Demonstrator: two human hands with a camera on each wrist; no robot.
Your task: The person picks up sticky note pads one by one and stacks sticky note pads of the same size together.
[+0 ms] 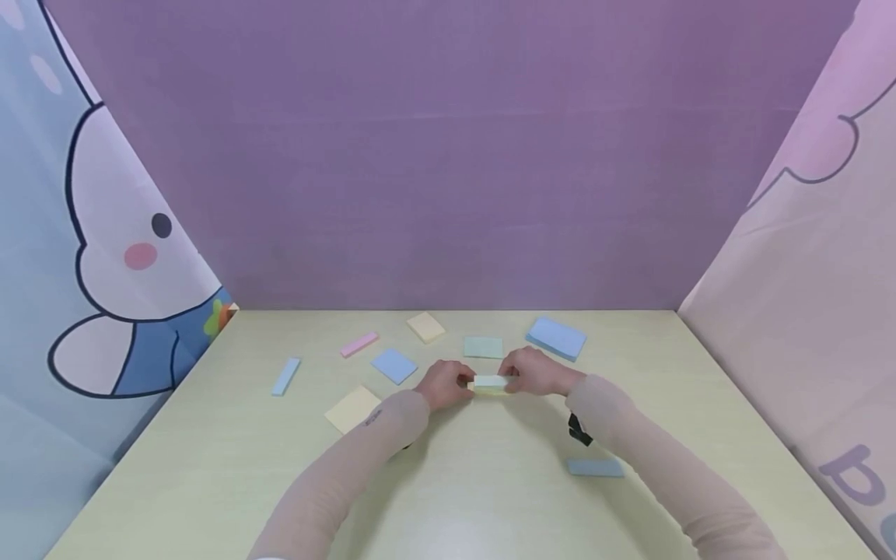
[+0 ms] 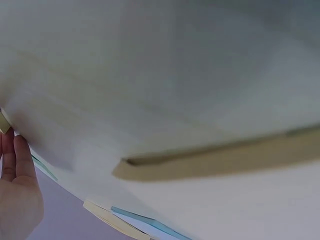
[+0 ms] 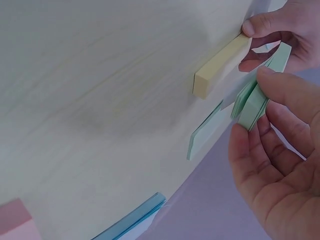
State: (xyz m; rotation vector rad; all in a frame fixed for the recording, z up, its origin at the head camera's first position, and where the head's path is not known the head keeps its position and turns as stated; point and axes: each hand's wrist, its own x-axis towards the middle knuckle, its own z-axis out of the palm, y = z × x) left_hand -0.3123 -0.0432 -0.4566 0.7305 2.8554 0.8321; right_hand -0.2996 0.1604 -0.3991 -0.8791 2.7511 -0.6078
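My right hand [image 1: 535, 370] pinches a light green sticky-note pad [image 3: 257, 102] between thumb and fingers; its sheets are slightly fanned apart. Facing it, my left hand [image 1: 446, 385] holds the end of a pale yellow sticky-note pad [image 3: 222, 67], with the thumb at its corner. In the head view the green pad sits just above the yellow one, between both hands. The left wrist view catches only the left fingers [image 2: 22, 160] and a bit of yellow pad at the edge. Whether the left fingers also touch the green pad, I cannot tell.
Behind the hands lie a flat green pad [image 1: 483, 347] and a thick blue pad [image 1: 556, 338]. Leftward are a blue square [image 1: 394, 365], yellow squares [image 1: 425, 327], a pink strip [image 1: 359, 344] and a blue strip [image 1: 286, 376]. Another blue strip [image 1: 595, 467] lies near the right forearm.
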